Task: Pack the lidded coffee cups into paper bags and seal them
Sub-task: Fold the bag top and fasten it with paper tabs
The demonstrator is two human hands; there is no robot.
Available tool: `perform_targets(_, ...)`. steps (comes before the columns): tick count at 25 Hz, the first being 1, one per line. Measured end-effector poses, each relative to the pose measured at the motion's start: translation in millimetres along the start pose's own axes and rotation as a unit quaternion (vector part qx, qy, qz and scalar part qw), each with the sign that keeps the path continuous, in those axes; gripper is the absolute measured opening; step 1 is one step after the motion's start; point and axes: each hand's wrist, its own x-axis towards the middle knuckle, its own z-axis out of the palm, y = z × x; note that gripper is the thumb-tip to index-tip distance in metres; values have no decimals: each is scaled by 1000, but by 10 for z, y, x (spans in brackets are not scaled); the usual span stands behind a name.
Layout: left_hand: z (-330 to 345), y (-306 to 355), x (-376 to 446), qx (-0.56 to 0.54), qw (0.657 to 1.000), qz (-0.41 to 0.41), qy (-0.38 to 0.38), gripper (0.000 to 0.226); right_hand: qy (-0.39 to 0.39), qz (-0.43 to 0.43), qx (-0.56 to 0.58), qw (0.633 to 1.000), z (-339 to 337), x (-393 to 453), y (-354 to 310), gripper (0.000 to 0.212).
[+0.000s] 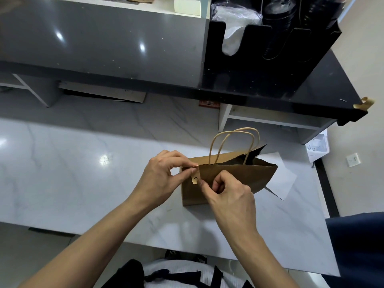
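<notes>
On the white marble-patterned counter (83,173), a brown paper bag (234,179) with twisted paper handles (232,142) stood upright, its mouth partly folded toward the person and still gaping at the end farthest from the hands, where a dark interior showed. Whether a cup sat inside could not be told from this view. At the bag's near-left top corner, both hands met close together. The left hand (160,175) pinched the top edge of the bag between thumb and forefinger, the other fingers curled loosely. The right hand (226,194), just beside it and lower against the bag's front face, pinched the bottom end of a small cream sticker (195,178) with a printed mark; the sticker draped over the bag's top edge at that corner. A white sheet of paper (284,175) lay flat on the counter behind and to the right of the bag, partly under it. Above the bag, beyond the counter, a dark raised shelf (311,88) carried a black slotted organiser (259,48) holding stacked black lids (276,23) and clear-wrapped white items (234,19). A curl of tan tape (364,103) stuck to the shelf's right corner. A flat piece of cardboard (104,93) rested under the grey ledge, well to the left of the bag.
</notes>
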Motion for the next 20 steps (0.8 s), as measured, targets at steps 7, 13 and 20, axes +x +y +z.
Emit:
perform_targets(7, -68, -6, -2, 21, 997, -23, -71, 41, 0, -4, -2, 1000, -2, 14, 9, 42)
perform_targets(13, -32, 7, 6, 75, 995, 0, -59, 40, -2, -13, 5, 1000, -57, 25, 31, 39)
perform_targets(20, -165, -27, 70, 86, 994, -6, -74, 43, 105, -122, 82, 983, -422, 165, 224, 27)
